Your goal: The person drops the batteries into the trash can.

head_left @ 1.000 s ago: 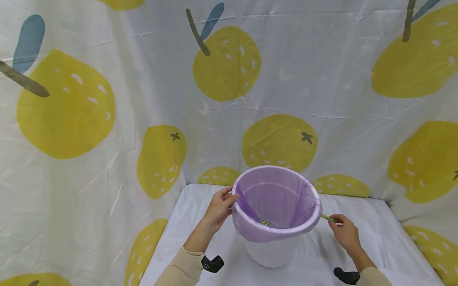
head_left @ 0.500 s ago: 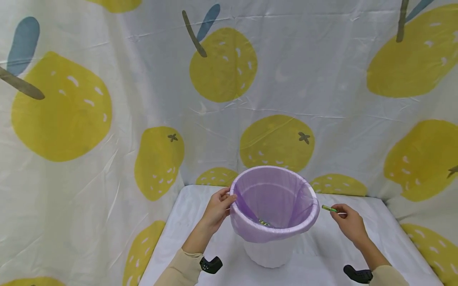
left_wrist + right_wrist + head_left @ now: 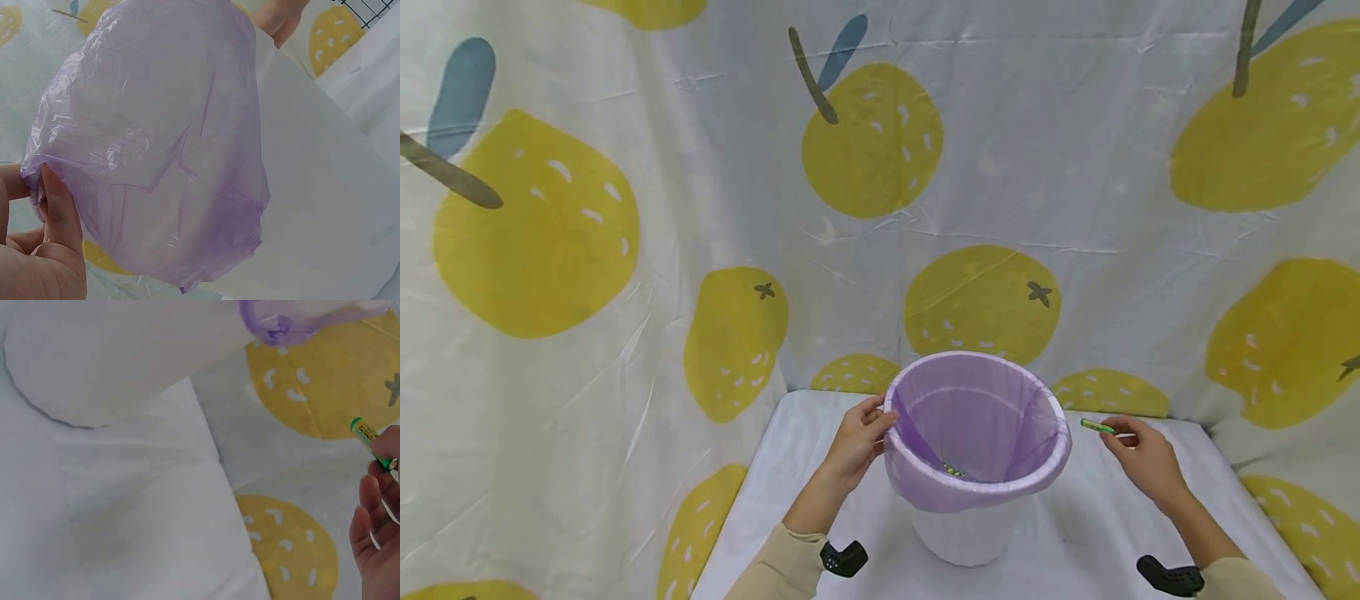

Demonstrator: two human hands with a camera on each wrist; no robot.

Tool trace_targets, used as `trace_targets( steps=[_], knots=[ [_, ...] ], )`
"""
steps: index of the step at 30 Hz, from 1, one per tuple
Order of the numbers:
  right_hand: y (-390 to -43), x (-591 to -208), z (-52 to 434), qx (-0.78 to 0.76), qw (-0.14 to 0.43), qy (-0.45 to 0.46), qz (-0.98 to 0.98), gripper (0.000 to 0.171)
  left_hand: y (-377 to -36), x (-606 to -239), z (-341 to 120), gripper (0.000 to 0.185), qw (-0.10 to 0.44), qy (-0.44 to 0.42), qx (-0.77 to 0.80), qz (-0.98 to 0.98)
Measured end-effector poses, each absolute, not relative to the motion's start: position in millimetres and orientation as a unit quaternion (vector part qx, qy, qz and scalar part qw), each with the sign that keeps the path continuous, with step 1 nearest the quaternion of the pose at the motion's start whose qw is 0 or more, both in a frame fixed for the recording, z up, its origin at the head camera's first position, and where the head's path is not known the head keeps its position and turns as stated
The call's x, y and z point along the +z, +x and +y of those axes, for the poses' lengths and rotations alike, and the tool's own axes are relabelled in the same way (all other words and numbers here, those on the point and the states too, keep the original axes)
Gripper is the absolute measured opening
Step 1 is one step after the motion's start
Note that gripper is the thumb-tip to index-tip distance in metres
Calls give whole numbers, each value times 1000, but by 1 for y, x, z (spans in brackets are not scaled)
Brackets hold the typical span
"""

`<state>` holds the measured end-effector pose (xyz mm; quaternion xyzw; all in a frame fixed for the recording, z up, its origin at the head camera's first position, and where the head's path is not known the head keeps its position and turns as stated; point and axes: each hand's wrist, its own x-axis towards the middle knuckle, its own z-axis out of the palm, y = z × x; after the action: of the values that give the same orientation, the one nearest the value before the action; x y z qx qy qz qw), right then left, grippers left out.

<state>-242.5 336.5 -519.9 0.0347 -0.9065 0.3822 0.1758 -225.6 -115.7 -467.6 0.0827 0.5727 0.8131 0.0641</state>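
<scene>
A white bin (image 3: 964, 533) stands on the white-covered table, lined with a thin purple bag (image 3: 940, 492) folded over its rim. My left hand (image 3: 854, 440) grips the bin's rim at the left, thumb over the bag; the left wrist view shows fingers (image 3: 59, 209) pinching the purple film. To the right of the bin, apart from it, my right hand (image 3: 1144, 460) pinches a slim green-and-yellow battery (image 3: 1097, 426) between thumb and fingers, its free end toward the rim. Small yellow-green pieces (image 3: 953, 471) lie inside the bin, partly hidden by the near rim.
A white cloth (image 3: 820, 500) covers the table. Behind and at both sides hangs a pale curtain (image 3: 1075, 125) printed with yellow fruit. A dark wire grid (image 3: 369, 11) shows at the corner of the left wrist view.
My right hand has moved right and slightly up, away from the bin's rim, with the battery still pinched. The left hand keeps its hold on the rim.
</scene>
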Motion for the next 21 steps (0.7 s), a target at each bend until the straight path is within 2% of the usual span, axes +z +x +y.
trace_targets(
  steps=[7,21],
  knots=[
    [-240,-499,333,408,205,57,-888,28,-226,-469,-115,55,58,79,811,577],
    [-242,-462,319,416,235,129,-869,20,-227,-469,-115,53,60,77,811,577]
  ],
)
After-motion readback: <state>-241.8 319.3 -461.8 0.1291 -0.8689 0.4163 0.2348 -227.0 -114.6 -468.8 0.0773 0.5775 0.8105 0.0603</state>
